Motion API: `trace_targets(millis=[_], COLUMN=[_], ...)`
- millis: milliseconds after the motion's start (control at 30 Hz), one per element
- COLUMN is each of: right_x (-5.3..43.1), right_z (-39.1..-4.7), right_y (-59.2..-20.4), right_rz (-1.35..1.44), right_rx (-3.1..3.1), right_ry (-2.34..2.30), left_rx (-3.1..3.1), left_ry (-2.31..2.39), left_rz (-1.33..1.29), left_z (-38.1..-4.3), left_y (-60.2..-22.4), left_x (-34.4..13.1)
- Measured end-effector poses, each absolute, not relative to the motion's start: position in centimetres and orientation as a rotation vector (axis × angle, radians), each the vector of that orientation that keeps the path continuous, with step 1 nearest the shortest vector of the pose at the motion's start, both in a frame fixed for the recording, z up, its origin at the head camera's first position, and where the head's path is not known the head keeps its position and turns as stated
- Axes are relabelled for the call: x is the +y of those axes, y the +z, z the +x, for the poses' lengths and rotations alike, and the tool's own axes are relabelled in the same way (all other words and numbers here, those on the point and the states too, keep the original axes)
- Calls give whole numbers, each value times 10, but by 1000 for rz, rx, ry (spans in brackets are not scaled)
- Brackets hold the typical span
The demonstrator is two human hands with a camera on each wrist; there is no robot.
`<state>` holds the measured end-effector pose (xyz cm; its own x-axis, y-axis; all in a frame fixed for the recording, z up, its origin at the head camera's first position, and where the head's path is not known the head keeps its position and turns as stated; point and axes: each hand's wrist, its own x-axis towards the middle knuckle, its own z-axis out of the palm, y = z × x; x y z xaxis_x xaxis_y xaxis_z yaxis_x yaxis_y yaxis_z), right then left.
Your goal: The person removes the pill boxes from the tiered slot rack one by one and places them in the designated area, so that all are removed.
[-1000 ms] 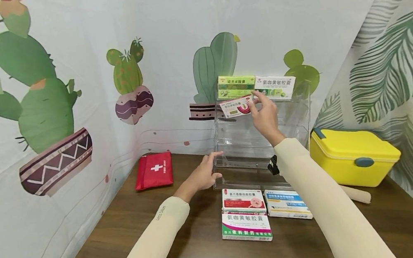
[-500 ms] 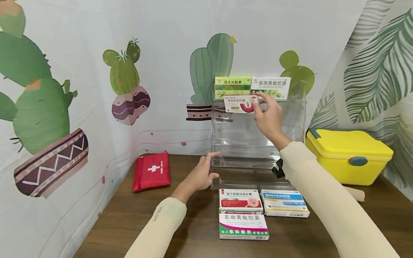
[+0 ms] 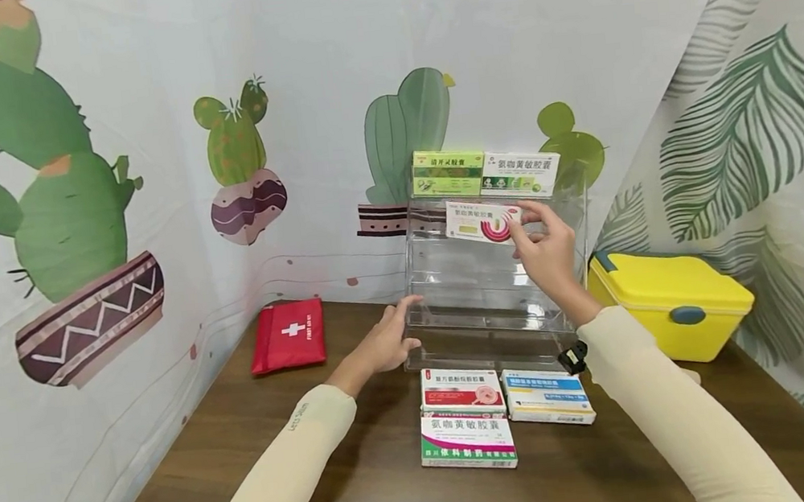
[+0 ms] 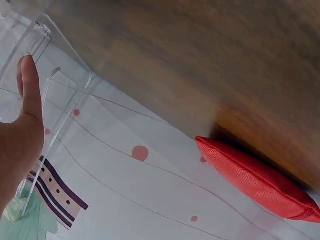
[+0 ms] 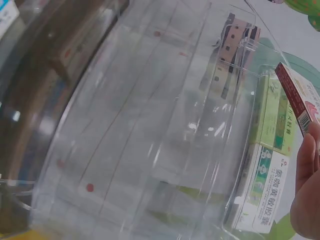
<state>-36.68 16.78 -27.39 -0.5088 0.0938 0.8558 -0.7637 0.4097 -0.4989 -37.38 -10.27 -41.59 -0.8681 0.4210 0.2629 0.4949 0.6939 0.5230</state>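
My right hand (image 3: 551,253) pinches a small white medicine box (image 3: 481,221) with a red ring pattern by its right end. The box hangs in front of the upper part of a clear stepped display rack (image 3: 447,267), tilted slightly, apart from the shelf. Two medicine boxes stand side by side on the rack's top tier: a green one (image 3: 447,174) and a white-and-green one (image 3: 520,174). My left hand (image 3: 385,340) rests at the rack's left side, fingers extended along its edge; in the left wrist view the fingers (image 4: 31,90) lie straight against the clear plastic.
Before the rack lie a red-and-white medicine box (image 3: 461,391), a white-green-purple one (image 3: 467,440) and a blue-and-white one (image 3: 548,396). A red first aid pouch (image 3: 287,335) lies left on the wooden table (image 3: 204,464). A yellow case (image 3: 672,302) stands right of the rack.
My right hand has drawn the white medicine box down and to the right, away from the top tier, and its tilt has changed. My left hand stays at the rack's side.
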Motion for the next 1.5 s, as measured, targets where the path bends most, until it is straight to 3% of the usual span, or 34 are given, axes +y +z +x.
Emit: trace_targets(millis=[233,800,1500], right_x=[178,212,251], right_z=[-332,-286,-235], right_y=[-280,-305,-339], right_rz=[569,617,461], right_rx=[-1801,-1823,-2116], right_ry=[1347,1420,1353], left_rx=[-2773,-2750,-2746], left_ry=[-941,-988,-1003], left_rz=[-756,-734,-709], left_z=[-371,-373,-373], left_y=[-417,-420,-420], left_x=[-102,-102,-102])
